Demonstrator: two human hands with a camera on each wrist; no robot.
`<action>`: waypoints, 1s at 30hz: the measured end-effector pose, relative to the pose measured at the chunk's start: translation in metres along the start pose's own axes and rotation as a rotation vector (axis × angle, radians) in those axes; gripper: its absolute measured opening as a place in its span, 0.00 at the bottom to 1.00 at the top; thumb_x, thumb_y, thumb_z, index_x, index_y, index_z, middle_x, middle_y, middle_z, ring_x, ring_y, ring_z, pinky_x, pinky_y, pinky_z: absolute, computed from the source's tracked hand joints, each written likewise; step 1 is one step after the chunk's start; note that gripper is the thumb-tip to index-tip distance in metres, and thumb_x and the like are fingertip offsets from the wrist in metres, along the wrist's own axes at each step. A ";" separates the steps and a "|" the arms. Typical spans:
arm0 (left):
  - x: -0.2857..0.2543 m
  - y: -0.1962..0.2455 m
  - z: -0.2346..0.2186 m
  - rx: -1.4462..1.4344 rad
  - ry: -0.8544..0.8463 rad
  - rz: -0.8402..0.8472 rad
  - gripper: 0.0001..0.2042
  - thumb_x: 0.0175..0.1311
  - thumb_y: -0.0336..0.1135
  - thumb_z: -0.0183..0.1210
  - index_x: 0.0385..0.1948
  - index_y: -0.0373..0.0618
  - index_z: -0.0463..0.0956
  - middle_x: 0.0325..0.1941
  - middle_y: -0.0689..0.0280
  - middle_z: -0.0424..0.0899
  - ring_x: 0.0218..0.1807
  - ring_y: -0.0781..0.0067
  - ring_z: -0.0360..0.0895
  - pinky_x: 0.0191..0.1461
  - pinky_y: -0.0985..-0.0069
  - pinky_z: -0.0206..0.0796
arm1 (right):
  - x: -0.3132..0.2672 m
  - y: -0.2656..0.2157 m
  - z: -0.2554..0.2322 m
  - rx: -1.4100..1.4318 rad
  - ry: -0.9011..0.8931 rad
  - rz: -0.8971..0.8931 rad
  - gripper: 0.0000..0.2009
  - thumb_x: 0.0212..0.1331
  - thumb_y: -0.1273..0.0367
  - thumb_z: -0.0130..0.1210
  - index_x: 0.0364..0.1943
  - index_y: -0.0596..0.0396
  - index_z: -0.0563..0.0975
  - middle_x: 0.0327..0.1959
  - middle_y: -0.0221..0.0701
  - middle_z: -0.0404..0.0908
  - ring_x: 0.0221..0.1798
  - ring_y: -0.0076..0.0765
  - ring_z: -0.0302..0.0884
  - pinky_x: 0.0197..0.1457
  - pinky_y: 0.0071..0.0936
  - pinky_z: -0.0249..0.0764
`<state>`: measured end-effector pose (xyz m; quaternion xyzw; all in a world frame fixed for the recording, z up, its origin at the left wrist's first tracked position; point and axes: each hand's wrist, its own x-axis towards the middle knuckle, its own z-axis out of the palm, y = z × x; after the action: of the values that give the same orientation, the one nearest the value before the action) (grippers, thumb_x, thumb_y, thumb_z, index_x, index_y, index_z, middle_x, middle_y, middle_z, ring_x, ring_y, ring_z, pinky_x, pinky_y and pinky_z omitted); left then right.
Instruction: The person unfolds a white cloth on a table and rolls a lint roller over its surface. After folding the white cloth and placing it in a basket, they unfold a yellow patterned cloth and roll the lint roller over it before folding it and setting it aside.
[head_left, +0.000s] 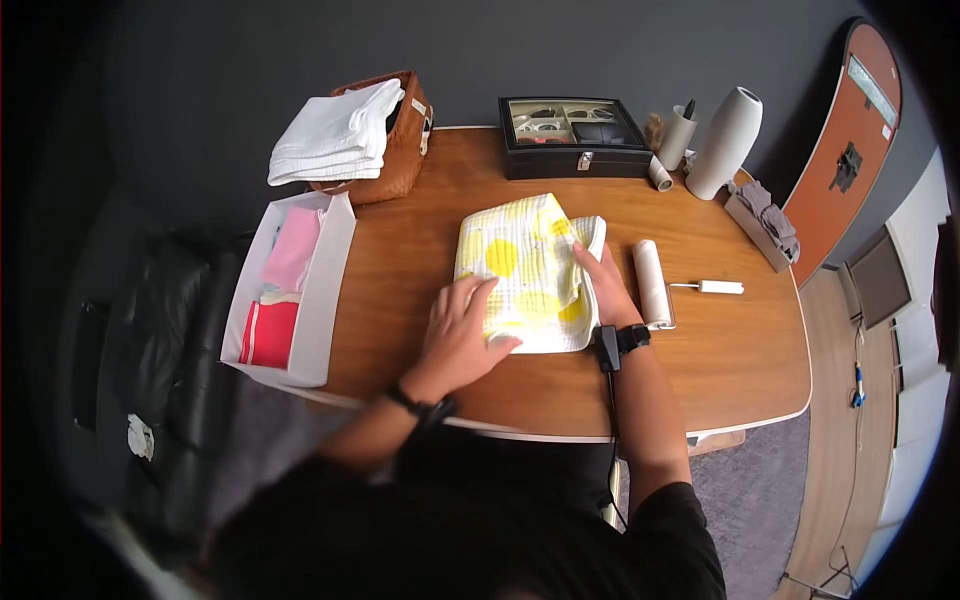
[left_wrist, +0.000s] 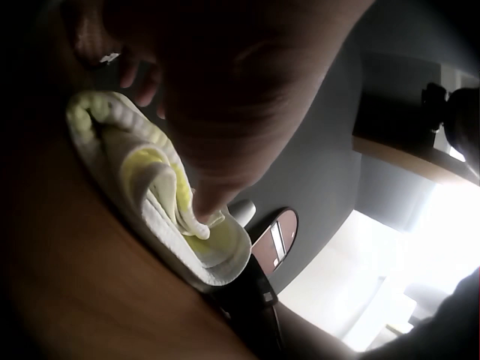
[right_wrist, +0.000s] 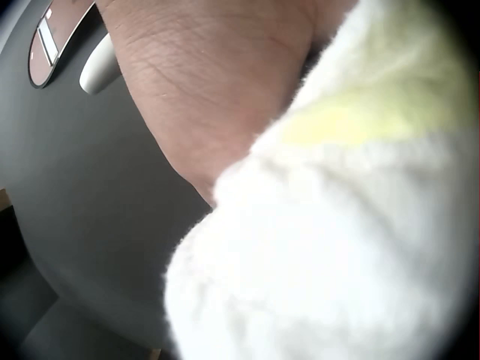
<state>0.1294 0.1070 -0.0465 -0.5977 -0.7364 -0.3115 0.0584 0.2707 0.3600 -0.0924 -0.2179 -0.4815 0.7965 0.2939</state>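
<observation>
A white cloth with yellow spots [head_left: 530, 270] lies folded on the wooden table, its layers showing as loose folds [left_wrist: 161, 187] in the left wrist view. My left hand [head_left: 458, 338] rests on its near left part, fingers spread and relaxed. At the right edge my right hand [head_left: 608, 285] holds the cloth, the thumb on top and the other fingers hidden under or behind it. In the right wrist view the cloth [right_wrist: 322, 247] fills the lower right, against the palm [right_wrist: 217, 82].
Left of the cloth stands a white box [head_left: 340, 250] of folded fabrics, with a brown basket [head_left: 405, 150] of white cloths behind it. A glasses case [head_left: 580, 160], white vase [head_left: 725, 145] and grey box [head_left: 760, 232] stand farther back. A lint roller [head_left: 652, 283] lies at right.
</observation>
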 end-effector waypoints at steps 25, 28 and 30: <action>-0.028 -0.024 -0.040 0.203 0.024 -0.013 0.43 0.56 0.33 0.71 0.79 0.49 0.65 0.79 0.48 0.64 0.77 0.39 0.62 0.78 0.46 0.57 | -0.024 -0.053 -0.081 -1.278 0.160 -0.434 0.20 0.59 0.71 0.67 0.57 0.55 0.85 0.58 0.42 0.84 0.56 0.54 0.79 0.65 0.41 0.76; 0.005 -0.004 -0.024 0.164 -0.109 0.221 0.40 0.61 0.29 0.64 0.80 0.54 0.65 0.82 0.53 0.63 0.79 0.41 0.62 0.78 0.48 0.59 | -0.029 -0.055 -0.077 -1.322 0.115 -0.369 0.14 0.61 0.70 0.67 0.51 0.53 0.88 0.56 0.34 0.85 0.56 0.47 0.78 0.64 0.37 0.75; 0.026 0.003 -0.012 0.244 -0.168 0.350 0.39 0.63 0.27 0.61 0.81 0.56 0.66 0.83 0.56 0.63 0.78 0.42 0.64 0.77 0.50 0.60 | -0.033 -0.056 -0.074 -1.405 0.096 -0.391 0.10 0.62 0.70 0.67 0.46 0.51 0.90 0.54 0.29 0.86 0.58 0.42 0.76 0.65 0.33 0.73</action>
<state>0.1214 0.1234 -0.0239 -0.7287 -0.6560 -0.1543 0.1217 0.3562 0.4055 -0.0733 -0.2998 -0.8956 0.2221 0.2421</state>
